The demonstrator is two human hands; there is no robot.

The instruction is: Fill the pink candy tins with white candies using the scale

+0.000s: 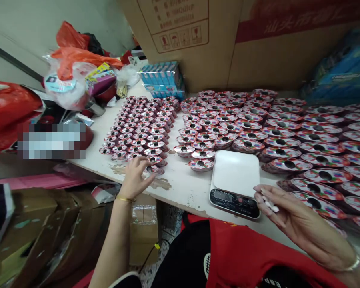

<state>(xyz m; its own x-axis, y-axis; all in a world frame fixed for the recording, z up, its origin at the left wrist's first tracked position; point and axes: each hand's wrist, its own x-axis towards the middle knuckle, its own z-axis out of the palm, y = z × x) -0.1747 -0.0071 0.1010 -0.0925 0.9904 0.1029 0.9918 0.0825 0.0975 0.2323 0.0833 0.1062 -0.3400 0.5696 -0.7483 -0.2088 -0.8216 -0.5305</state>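
Rows of small red and white packs [202,154], each with a dark round hole on top, stand on the white table. My left hand [137,176] is at the front of the left group, fingers apart, beside the nearest pack [151,169]; whether it touches that pack is unclear. A kitchen scale [236,170] with a bare white plate and black display panel lies between the groups. Just right of its panel, my right hand [277,206] is closed around small white pieces [270,204].
Large cardboard boxes [228,44] stand behind the packs. Blue wrapped packages [163,79] sit at the back, with more at the far right. Red bags [10,114] and bowls crowd the left side. Cartons [42,224] stand below the table edge at lower left.
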